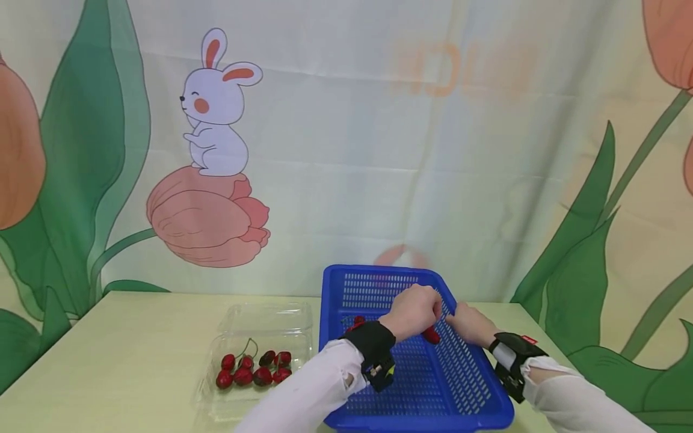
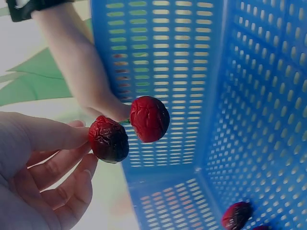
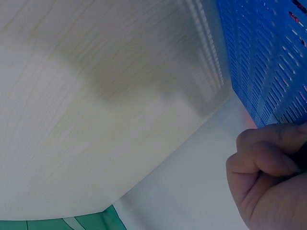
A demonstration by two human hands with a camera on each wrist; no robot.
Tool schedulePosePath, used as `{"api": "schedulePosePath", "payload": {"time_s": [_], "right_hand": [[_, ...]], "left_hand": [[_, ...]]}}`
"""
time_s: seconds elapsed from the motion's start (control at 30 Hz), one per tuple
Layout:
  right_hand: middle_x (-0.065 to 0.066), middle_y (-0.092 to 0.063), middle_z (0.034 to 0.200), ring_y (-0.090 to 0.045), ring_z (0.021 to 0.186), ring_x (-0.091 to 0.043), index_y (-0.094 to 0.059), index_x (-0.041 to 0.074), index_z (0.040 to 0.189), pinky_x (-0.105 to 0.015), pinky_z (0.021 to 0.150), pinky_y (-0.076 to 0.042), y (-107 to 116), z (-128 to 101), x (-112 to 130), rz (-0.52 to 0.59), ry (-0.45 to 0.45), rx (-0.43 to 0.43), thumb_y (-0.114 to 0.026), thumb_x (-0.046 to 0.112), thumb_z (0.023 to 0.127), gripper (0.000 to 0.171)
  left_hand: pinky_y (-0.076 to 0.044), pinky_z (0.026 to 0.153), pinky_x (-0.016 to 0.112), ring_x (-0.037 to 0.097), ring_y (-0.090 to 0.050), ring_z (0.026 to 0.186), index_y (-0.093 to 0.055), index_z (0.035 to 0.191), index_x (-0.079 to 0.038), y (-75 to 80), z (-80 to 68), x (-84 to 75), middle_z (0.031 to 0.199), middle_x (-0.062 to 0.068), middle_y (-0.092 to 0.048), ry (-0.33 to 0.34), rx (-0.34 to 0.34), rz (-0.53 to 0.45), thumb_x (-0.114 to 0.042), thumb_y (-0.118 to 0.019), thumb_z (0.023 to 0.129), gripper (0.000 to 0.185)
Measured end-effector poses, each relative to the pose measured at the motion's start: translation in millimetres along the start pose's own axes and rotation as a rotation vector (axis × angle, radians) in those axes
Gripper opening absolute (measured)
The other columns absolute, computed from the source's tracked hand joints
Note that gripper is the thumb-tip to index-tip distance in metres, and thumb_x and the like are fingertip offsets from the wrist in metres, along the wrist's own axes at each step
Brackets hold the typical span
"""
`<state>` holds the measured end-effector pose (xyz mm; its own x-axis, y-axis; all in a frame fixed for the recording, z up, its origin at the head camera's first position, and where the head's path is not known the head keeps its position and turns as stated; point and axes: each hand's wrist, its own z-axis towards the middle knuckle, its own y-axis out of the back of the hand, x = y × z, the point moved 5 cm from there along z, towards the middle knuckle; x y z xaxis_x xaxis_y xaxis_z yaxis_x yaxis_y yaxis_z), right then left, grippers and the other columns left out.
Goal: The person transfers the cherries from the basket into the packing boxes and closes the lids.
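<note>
Pinched in each hand's grip, left hand (image 2: 43, 167) holding the dark cherry (image 2: 108, 139) and right hand (image 1: 472, 323) the red cherry (image 2: 149, 119), both at frame centre, want light pressure low over the blue basket (image 1: 379, 282).

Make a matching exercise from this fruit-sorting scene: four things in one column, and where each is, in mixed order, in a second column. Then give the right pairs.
Things
1. blue basket
2. clear plastic box
3. left hand
4. right hand

Places or states
A. holds a heap of red fruit, left of the basket
B. pinches a dark wrinkled fruit in its fingertips
C. stands on the table, a few red fruit on its floor
D. fingers curled at the basket's right-hand wall

Pairs: 1-C, 2-A, 3-B, 4-D
</note>
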<state>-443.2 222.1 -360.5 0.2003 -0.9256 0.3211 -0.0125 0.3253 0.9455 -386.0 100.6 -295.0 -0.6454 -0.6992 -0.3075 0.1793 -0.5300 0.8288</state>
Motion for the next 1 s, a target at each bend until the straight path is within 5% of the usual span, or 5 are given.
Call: {"api": "schedulePosePath", "payload": {"time_s": [0.4, 1.0], "right_hand": [[-0.001, -0.029, 0.048, -0.031, 0.038, -0.011, -0.034, 0.007, 0.055, -0.023, 0.035, -0.024, -1.6, -0.8, -0.5, 0.037, 0.011, 0.009, -0.035, 0.017, 0.072, 0.019], [-0.002, -0.03, 0.051, -0.036, 0.043, -0.014, -0.038, 0.003, 0.061, -0.026, 0.038, -0.027, 0.9, -1.6, 2.4, 0.042, 0.014, 0.002, -0.035, 0.016, 0.07, 0.016]], "left_hand": [[-0.03, 0.036, 0.013, 0.002, -0.038, 0.046, -0.053, 0.059, -0.016, 33.9, -8.5, -8.8, 0.054, -0.012, -0.041, -0.078, -0.032, -0.04, -0.004, -0.048, 0.062, 0.013], [-0.03, 0.039, 0.013, 0.001, -0.037, 0.049, -0.051, 0.063, -0.018, 79.0, -26.5, -21.4, 0.061, -0.011, -0.045, -0.112, -0.111, -0.061, -0.005, -0.047, 0.062, 0.014]]}}
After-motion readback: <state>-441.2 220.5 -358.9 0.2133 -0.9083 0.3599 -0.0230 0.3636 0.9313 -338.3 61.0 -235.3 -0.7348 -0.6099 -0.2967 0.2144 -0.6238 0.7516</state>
